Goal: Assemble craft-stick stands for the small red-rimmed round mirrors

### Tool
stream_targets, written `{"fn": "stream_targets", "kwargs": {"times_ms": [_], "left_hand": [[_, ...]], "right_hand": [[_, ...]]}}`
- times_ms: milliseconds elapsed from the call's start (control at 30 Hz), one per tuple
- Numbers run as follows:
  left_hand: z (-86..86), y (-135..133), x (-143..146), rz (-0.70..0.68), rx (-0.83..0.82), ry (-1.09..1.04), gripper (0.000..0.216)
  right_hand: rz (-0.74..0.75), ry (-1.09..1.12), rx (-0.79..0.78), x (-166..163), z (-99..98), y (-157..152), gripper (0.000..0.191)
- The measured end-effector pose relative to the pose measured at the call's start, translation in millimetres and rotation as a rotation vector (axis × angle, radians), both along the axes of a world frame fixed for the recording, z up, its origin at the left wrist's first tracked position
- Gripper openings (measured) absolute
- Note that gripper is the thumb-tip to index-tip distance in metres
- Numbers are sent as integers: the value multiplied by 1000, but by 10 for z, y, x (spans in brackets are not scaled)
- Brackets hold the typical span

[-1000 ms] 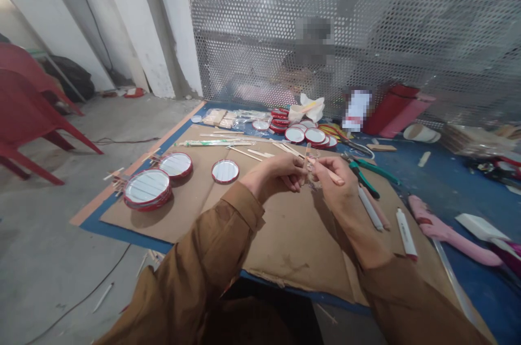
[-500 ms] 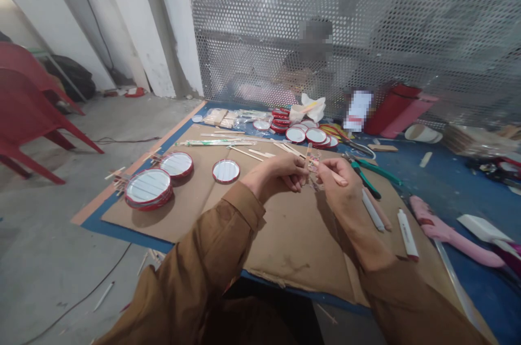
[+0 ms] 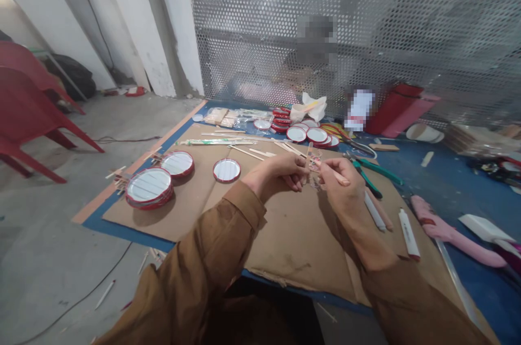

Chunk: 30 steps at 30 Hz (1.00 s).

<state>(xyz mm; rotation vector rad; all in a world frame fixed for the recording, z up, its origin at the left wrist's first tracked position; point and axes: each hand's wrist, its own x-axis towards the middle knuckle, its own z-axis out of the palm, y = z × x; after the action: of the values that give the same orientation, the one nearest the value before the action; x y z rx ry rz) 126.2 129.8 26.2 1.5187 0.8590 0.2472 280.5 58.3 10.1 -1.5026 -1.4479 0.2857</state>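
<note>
My left hand (image 3: 280, 172) and my right hand (image 3: 341, 189) meet above a brown cardboard sheet (image 3: 285, 236). The left hand's fingers are closed round an upright flat wooden stick (image 3: 309, 151). The right hand pinches another wooden stick (image 3: 340, 177) that points right, and a small clear piece sits between the two hands. Both arms wear brown sleeves.
Round red-rimmed mirrors (image 3: 148, 186) lie at the left of the cardboard, with several more (image 3: 310, 134) at the back. Green-handled pliers (image 3: 368, 171), white markers (image 3: 408, 232), a pink tool (image 3: 451, 233) and loose sticks lie on the blue mat. Red chairs (image 3: 28, 117) stand at left.
Both hands have stayed together with only slight finger movement on the sticks. The view has shifted a little.
</note>
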Motion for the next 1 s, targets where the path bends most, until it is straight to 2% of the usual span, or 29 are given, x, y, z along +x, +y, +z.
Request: {"fn": "stream_targets", "kwargs": {"times_ms": [267, 467, 667, 1000], "left_hand": [[-16, 13, -1, -10, 3, -12, 27], [-20, 8, -9, 15, -13, -23, 19], [20, -23, -7, 16, -10, -27, 21], [22, 4, -6, -5, -11, 1, 19]], "right_hand": [[82, 13, -24, -37, 18, 2, 27], [-4, 58, 9, -17, 13, 7, 25], [60, 81, 17, -43, 15, 37, 28], [46, 52, 24, -32, 17, 22, 30]]}}
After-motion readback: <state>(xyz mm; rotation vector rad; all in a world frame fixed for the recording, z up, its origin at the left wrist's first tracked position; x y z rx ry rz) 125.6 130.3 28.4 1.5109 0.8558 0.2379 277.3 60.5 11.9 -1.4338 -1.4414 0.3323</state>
